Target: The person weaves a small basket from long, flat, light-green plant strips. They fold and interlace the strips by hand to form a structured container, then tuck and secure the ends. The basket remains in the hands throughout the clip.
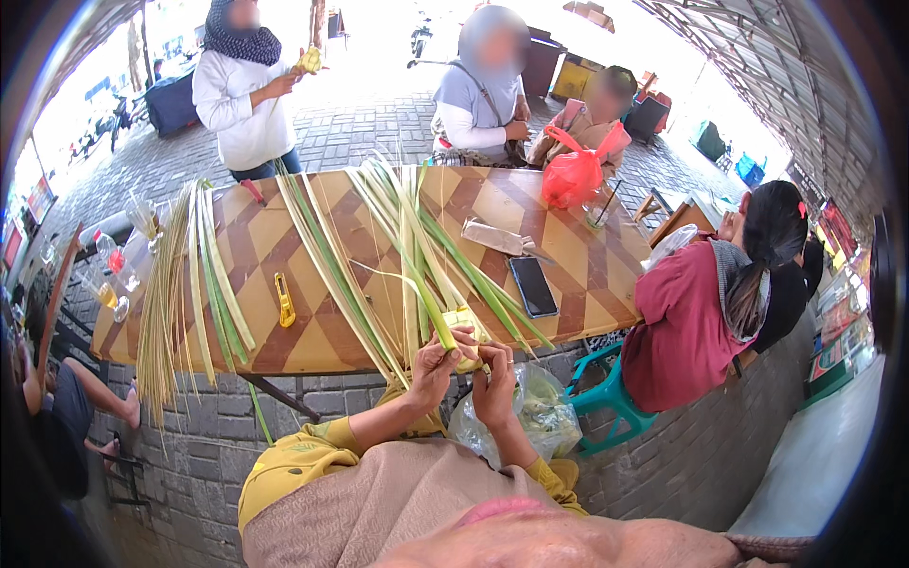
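Note:
Just past the table's near edge, a pale yellow-green woven palm-leaf pouch (461,321) is between my two hands. My left hand (434,369) pinches its left side along with a green leaf strip (428,298) that runs up over the table. On its lower right, the fingers of my right hand (496,383) are closed on the weave; what they pinch is partly hidden. Long palm-leaf strips (341,284) lie across the table (248,199) beyond my hands. More strips (220,298) and a bundle of thin leaf ribs (167,305) hang over the edge at left.
A yellow box cutter (285,301), a phone (533,287) and a red plastic bag (574,174) rest on the table. Glasses (106,295) stand at its left end. Below my right hand is a clear plastic bag (547,412). A person (682,312) sits at right; others are across the table.

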Tool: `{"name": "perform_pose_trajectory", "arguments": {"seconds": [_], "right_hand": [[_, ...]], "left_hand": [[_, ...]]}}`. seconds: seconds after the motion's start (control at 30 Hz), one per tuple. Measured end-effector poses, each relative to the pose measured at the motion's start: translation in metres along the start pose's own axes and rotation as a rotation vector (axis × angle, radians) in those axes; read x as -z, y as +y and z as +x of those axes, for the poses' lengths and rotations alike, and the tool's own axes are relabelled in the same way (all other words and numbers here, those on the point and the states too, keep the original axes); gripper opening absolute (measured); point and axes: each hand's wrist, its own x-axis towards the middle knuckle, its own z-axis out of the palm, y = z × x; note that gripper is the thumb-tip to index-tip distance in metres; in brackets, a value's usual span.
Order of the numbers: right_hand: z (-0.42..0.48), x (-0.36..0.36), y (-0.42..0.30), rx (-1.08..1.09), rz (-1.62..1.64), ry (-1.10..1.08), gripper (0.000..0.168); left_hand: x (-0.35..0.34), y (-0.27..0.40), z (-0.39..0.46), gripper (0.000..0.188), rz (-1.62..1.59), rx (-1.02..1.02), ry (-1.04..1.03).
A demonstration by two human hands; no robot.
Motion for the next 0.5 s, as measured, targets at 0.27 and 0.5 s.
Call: {"name": "perform_pose_trajectory", "arguments": {"seconds": [0.27, 0.5], "right_hand": [[0.0, -0.001, 0.004, -0.014, -0.104, 0.027, 0.022], [-0.001, 0.008, 0.007, -0.158, -0.189, -0.121, 0.017]], "left_hand": [[-0.006, 0.006, -0.002, 0.023, 0.013, -0.066, -0.034], [-0.018, 0.017, -0.009, 0.01, 0.185, -0.085, -0.063]]}}
